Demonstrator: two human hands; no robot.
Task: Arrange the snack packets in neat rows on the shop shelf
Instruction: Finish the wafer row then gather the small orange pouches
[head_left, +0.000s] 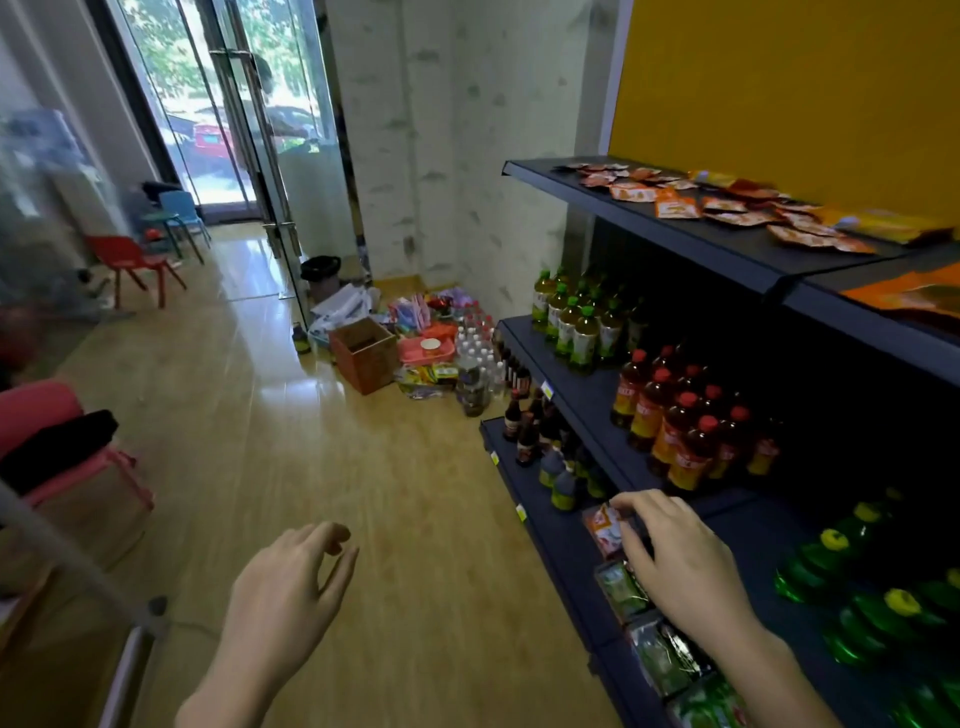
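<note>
Right hand (675, 564) pinches orange packet (604, 529) (shelf (563, 566) edge); left hand (291, 587) free.

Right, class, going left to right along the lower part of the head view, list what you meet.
Pink stool → left hand → orange snack packet → right hand → green bottles with yellow caps.

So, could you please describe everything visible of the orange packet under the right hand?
The orange packet is a small glossy foil-like pouch, orange-red with a white patch. It stands on edge at the front of the lower shelf, heading a row of green packets. Fingers of the right hand curl over its top.
</note>
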